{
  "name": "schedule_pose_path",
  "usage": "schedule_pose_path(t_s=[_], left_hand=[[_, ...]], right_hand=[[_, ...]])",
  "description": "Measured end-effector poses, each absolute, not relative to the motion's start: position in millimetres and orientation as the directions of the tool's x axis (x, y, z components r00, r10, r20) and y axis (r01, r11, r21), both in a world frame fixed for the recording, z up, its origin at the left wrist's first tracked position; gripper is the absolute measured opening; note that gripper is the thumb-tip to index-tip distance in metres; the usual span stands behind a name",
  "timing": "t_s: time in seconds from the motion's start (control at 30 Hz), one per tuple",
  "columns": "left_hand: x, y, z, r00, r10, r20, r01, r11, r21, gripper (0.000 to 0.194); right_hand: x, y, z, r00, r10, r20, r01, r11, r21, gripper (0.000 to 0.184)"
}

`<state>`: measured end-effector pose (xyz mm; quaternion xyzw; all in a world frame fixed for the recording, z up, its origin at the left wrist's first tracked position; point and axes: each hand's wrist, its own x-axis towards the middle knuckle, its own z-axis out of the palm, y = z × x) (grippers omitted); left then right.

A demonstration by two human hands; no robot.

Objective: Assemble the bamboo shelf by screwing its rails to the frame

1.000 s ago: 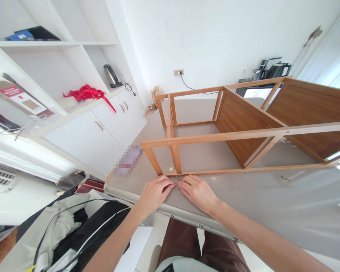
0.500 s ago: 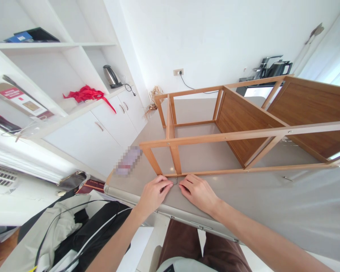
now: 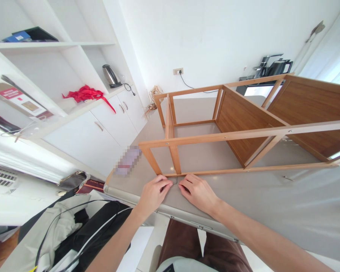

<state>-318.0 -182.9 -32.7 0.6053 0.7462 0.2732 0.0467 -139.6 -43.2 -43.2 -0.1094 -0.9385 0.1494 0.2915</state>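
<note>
A wooden shelf frame (image 3: 232, 136) lies on its side on the grey table (image 3: 260, 204), with brown panels at the right. My left hand (image 3: 153, 192) and my right hand (image 3: 197, 192) rest on the table at the frame's near bottom rail, fingertips curled toward each other. Between them sits a tiny metal part (image 3: 175, 181) right below the rail. Both hands pinch at it; what each grips is too small to make out.
A loose screw (image 3: 287, 178) lies on the table at the right. White cabinets with a kettle (image 3: 110, 75) and red cloth (image 3: 85, 93) stand left. A black kettle set (image 3: 274, 68) sits at the back. Bags (image 3: 73, 226) lie lower left.
Both hands have stayed at the rail; the fingertips shifted slightly and drew a little apart, showing the small metal part between them.
</note>
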Motion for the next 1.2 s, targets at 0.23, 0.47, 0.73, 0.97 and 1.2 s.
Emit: schedule_pose_path(t_s=[0.23,0.47,0.73,0.97,1.2], left_hand=[[-310.0,-184.2,-34.9,-0.346,0.898,0.271,0.875,0.205,0.439,0.016],[-303.5,-182.7,-32.3,-0.404,0.870,0.282,0.852,0.246,0.461,0.014],[-298.6,-178.5,-32.5,-0.438,0.844,0.311,0.835,0.253,0.488,0.012],[-291.0,-171.9,-33.7,-0.476,0.820,0.317,0.778,0.224,0.587,0.030],[-285.8,-167.9,-31.5,-0.377,0.839,0.392,0.864,0.166,0.475,0.013]], right_hand=[[-140.1,-43.4,-43.7,-0.799,0.294,0.525,0.116,0.932,-0.345,0.016],[-139.0,-42.8,-43.2,-0.805,0.293,0.516,0.118,0.931,-0.346,0.016],[-139.2,-42.8,-41.3,-0.815,0.302,0.495,0.121,0.923,-0.365,0.015],[-138.7,-42.7,-40.0,-0.811,0.340,0.477,0.152,0.908,-0.390,0.014],[-135.8,-44.0,-38.3,-0.710,0.470,0.524,0.224,0.856,-0.466,0.018]])
